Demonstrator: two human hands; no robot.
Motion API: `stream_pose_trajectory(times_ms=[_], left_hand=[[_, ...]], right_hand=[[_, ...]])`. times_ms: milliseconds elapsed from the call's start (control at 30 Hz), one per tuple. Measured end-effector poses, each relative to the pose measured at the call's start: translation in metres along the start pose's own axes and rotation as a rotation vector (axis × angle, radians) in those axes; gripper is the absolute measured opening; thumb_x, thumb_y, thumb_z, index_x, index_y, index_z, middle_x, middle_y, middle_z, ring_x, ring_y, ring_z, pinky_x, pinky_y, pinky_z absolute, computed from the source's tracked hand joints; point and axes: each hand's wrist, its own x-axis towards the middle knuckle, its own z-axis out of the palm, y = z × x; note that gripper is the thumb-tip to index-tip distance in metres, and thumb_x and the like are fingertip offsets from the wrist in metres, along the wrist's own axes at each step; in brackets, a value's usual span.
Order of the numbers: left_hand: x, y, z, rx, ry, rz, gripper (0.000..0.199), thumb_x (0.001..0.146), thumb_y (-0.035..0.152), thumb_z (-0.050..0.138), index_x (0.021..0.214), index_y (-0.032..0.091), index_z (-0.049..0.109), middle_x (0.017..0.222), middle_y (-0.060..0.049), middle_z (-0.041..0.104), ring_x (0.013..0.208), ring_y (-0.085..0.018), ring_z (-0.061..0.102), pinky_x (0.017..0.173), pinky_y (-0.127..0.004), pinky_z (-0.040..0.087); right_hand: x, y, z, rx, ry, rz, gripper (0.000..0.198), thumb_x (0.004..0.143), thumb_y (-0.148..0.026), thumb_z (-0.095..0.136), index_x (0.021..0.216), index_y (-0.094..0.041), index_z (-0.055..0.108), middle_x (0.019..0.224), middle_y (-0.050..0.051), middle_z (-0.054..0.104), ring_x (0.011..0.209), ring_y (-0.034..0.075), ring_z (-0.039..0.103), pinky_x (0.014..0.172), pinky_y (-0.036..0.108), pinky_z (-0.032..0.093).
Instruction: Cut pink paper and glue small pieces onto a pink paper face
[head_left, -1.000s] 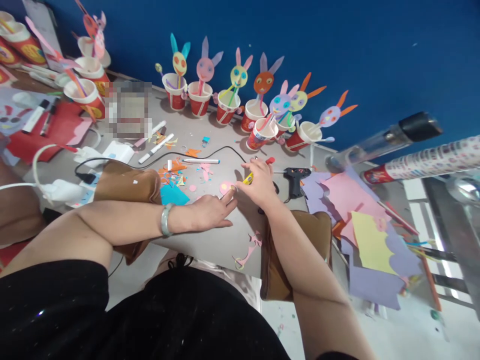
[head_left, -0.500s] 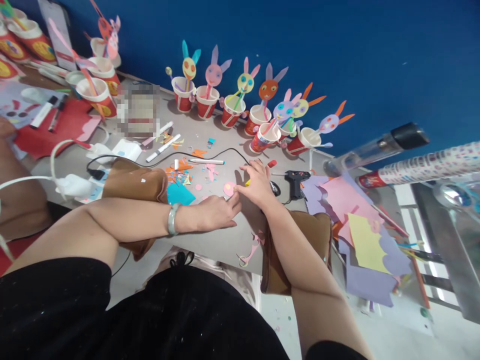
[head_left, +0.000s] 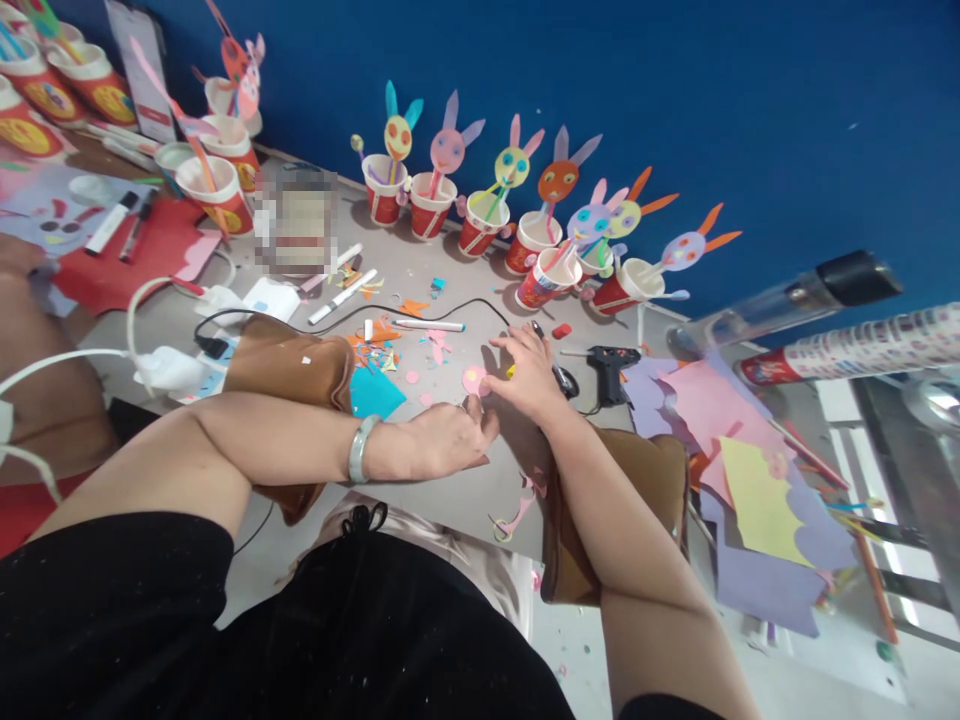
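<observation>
A pink paper disc [head_left: 474,379] with a small yellow spot lies on the grey table between my hands. Just below it, my left hand [head_left: 442,440] has its fingers curled together; whatever they may hold is hidden. On the disc's right side is my right hand [head_left: 531,372], palm down, its fingers apart and its thumb at the disc's edge. Close by the right hand sit a red marker cap [head_left: 562,331] and a black hot glue gun [head_left: 613,374]. Smaller pink discs [head_left: 412,377] lie to the left, near a turquoise paper piece [head_left: 376,392].
Paper cups with rabbit faces [head_left: 478,225] line the blue wall. A black cable [head_left: 420,312] crosses the table above the paper scraps. Brown cushions [head_left: 289,365] lie under both forearms. Coloured paper sheets [head_left: 765,500] are at the right; another person's arm [head_left: 49,350] is at the left.
The view has turned slightly left, so everything sits further right in the picture. My left fingers have drawn down a little from the pink disc. The right hand stays beside it.
</observation>
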Motion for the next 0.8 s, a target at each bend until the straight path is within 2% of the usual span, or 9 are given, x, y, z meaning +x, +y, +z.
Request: stream_pose_trajectory(times_ms=[200,300,433,600,800], left_hand=[[0.001,-0.002,0.007,0.023,0.031,0.003,0.06,0.104,0.048,0.056,0.141,0.001,0.056,0.124,-0.031,0.067,0.093,-0.033,0.076,0.063,-0.035,0.057],[0.003,-0.003,0.009,0.028,0.042,0.026,0.058,0.103,0.047,0.057,0.137,0.0,0.058,0.121,-0.03,0.068,0.093,-0.032,0.076,0.063,-0.035,0.057],[0.005,-0.004,0.008,0.015,0.032,0.034,0.059,0.103,0.048,0.057,0.137,0.0,0.059,0.126,-0.031,0.068,0.093,-0.032,0.076,0.062,-0.034,0.056],[0.005,-0.004,0.002,0.026,0.022,0.042,0.059,0.105,0.045,0.054,0.139,-0.002,0.057,0.127,-0.034,0.068,0.096,-0.033,0.076,0.064,-0.035,0.057],[0.005,-0.005,-0.001,0.016,0.006,0.072,0.06,0.102,0.045,0.06,0.135,-0.006,0.059,0.129,-0.041,0.065,0.096,-0.037,0.076,0.061,-0.035,0.057]], right_hand=[[0.0,0.0,0.003,-0.008,0.003,-0.011,0.063,0.07,-0.031,0.074,0.131,-0.019,0.071,0.159,0.019,0.053,0.159,0.043,0.034,0.131,0.069,0.012],[0.001,0.003,0.006,-0.009,0.009,-0.036,0.064,0.068,-0.031,0.073,0.131,-0.018,0.072,0.156,0.02,0.055,0.157,0.045,0.036,0.129,0.07,0.018],[0.001,0.009,0.008,0.006,0.036,-0.095,0.061,0.069,-0.034,0.073,0.128,-0.018,0.073,0.151,0.02,0.058,0.153,0.045,0.04,0.126,0.068,0.028],[0.001,0.012,0.011,-0.007,0.047,-0.099,0.063,0.068,-0.036,0.073,0.129,-0.02,0.072,0.153,0.019,0.057,0.153,0.045,0.04,0.126,0.069,0.027],[0.002,0.016,0.012,0.001,0.054,-0.141,0.064,0.068,-0.035,0.072,0.131,-0.02,0.07,0.153,0.019,0.058,0.153,0.044,0.041,0.127,0.068,0.028]])
